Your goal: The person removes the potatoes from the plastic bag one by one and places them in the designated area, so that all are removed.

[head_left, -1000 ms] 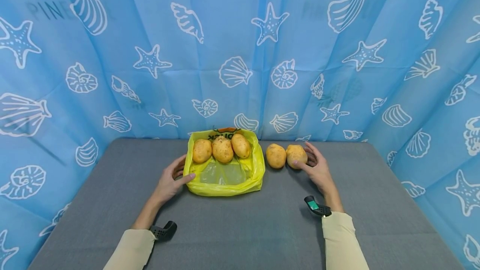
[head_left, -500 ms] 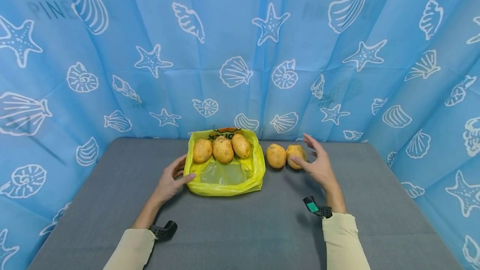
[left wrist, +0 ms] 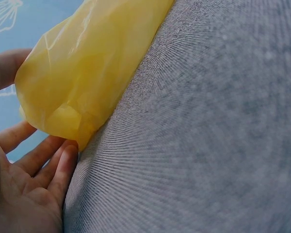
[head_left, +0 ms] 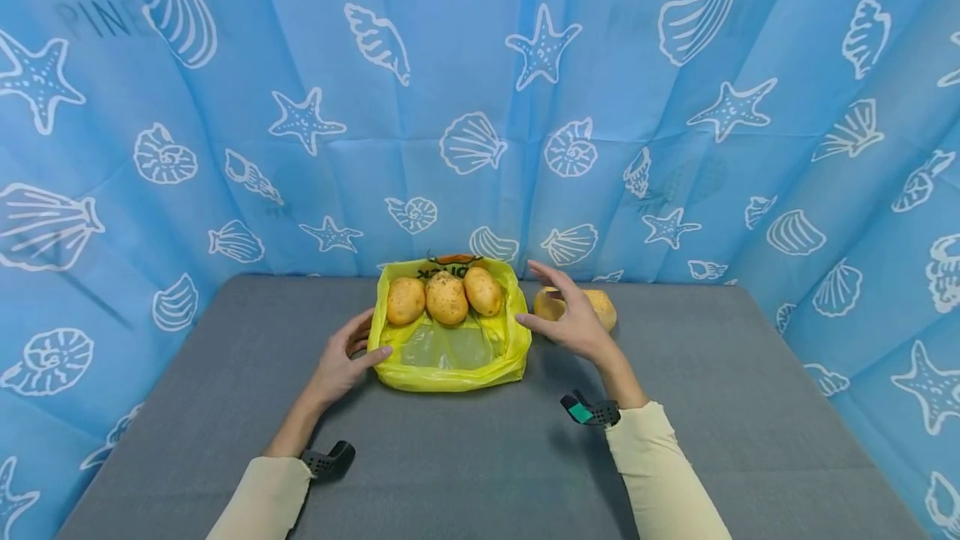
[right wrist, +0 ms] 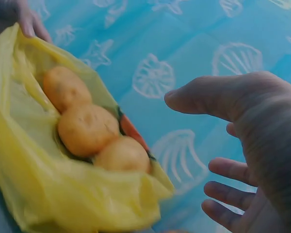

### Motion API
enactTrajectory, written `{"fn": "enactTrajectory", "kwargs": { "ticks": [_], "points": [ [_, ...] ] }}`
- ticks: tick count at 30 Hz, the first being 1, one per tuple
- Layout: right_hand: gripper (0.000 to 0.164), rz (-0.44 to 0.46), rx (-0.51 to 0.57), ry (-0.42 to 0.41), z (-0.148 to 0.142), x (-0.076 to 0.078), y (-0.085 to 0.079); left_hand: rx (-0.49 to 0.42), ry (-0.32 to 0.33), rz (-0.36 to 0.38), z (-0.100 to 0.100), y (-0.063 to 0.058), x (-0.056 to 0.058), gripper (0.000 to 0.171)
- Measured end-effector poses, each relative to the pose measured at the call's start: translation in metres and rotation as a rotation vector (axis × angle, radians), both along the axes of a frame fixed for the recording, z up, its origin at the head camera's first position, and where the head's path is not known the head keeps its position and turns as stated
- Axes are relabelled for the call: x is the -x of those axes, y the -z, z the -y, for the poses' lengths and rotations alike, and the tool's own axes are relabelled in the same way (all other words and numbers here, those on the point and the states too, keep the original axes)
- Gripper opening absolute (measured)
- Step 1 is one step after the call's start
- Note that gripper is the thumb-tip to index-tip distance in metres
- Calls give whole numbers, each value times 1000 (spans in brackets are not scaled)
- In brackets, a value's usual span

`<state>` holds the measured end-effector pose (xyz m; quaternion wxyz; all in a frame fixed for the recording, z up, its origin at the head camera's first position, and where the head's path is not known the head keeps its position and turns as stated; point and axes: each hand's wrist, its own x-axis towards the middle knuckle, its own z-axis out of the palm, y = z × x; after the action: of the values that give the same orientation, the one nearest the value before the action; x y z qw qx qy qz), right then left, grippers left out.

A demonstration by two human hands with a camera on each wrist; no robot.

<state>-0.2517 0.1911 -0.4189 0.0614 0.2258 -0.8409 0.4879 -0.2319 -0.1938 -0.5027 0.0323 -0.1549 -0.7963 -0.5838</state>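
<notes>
Left hand (head_left: 341, 361) grips the left wall of a yellow bag (head_left: 442, 380), thumb lapped over the rim and fingers outside, probably because such limp plastic would sag without a brace. Right hand (head_left: 573, 319) is released and holds nothing; its fingers are parted beside the bag's right wall. The bag stands mouth up near the bench's (head_left: 480, 473) far edge, slightly left of that edge's middle. Inside, three potatoes (head_left: 446, 298) lie in a row along its far wall, perhaps set back to leave the near half free. Two loose potatoes (head_left: 603, 308) rest by the same bench edge, right of the bag, partly hidden behind the right hand. The bag's film is thin, glossy and creased; the potatoes are firm-looking, rounded and speckled; grey woven cloth covers the bench.
</notes>
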Motion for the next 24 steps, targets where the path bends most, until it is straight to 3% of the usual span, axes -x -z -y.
{"fn": "enactTrajectory", "kwargs": {
  "ticks": [9, 17, 24],
  "points": [
    [77, 121, -14, -117, 43, 37, -9, 1, 7, 1, 2, 1, 1, 68],
    [78, 244, -51, -64, 55, 56, 5, 1, 10, -4, 0, 1, 1, 68],
    [76, 272, -122, -43, 59, 64, 19, 7, 5, 0, 0, -1, 0, 68]
  ]
}}
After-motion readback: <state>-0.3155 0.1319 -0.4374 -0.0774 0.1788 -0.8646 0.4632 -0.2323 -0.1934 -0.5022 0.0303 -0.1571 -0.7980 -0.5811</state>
